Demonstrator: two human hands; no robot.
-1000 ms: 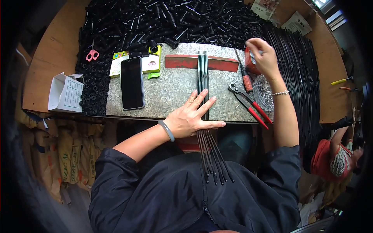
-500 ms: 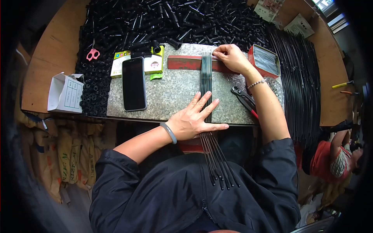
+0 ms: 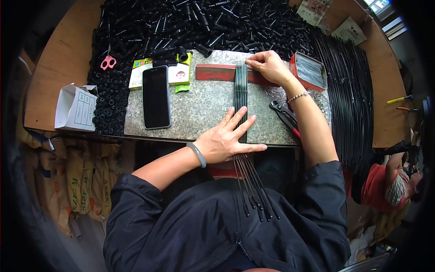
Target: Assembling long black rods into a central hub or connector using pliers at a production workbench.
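Note:
My left hand point(image 3: 223, 138) lies spread over a bundle of thin black rods point(image 3: 240, 95), its fingers stretched and apart. The rods run from the grey speckled board point(image 3: 186, 106) over its near edge, where their rounded black tips fan out above my jacket. Their far ends look shiny and cross a red metal bar point(image 3: 213, 72). Beside those far ends, my right hand point(image 3: 268, 67) is closed with thumb and forefinger pinched; whatever is between them is too small to make out. Black-and-red pliers point(image 3: 284, 117) rest on the board below my right wrist.
A phone point(image 3: 156, 97) leans over a yellow-green box point(image 3: 180, 75). An open red tin of thin pale pieces point(image 3: 311, 72) stands right of the bar. Black parts point(image 3: 181, 27) heap behind; long black rods point(image 3: 346, 99) lie right. Pink scissors point(image 3: 108, 62) and a white carton point(image 3: 77, 108) are left.
The right hand's fingertips have shifted very slightly left at the rods' far ends. The rounded tips near my jacket have moved a little. My left hand stays put.

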